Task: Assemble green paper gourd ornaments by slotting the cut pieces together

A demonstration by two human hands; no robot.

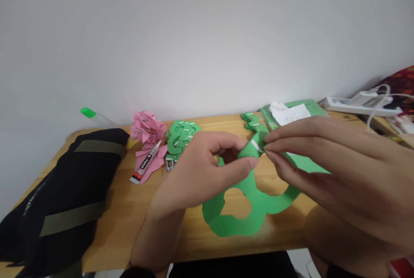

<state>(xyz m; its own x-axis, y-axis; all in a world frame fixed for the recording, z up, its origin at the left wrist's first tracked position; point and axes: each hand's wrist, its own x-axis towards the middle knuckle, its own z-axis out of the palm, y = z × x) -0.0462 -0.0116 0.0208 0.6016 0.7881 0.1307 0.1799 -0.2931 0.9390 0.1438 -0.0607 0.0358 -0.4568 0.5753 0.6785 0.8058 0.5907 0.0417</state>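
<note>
Both hands meet over a green paper cutout (246, 209), a flower-shaped ring with a hole in its middle, held just above the wooden table (129, 209). My left hand (200, 170) pinches a folded part of the green paper between thumb and fingers. My right hand (323, 161) pinches the same fold from the right, where a small white strip (257, 145) sits on the paper. The lower loop of the cutout hangs toward the table.
A black bag (64, 196) lies at the left. Behind the hands lie pink paper flowers (147, 127), a glue tube (145, 168), a stack of green cutouts with white strips (181, 135), more green paper (291, 114), and a white power strip (355, 103) at the far right.
</note>
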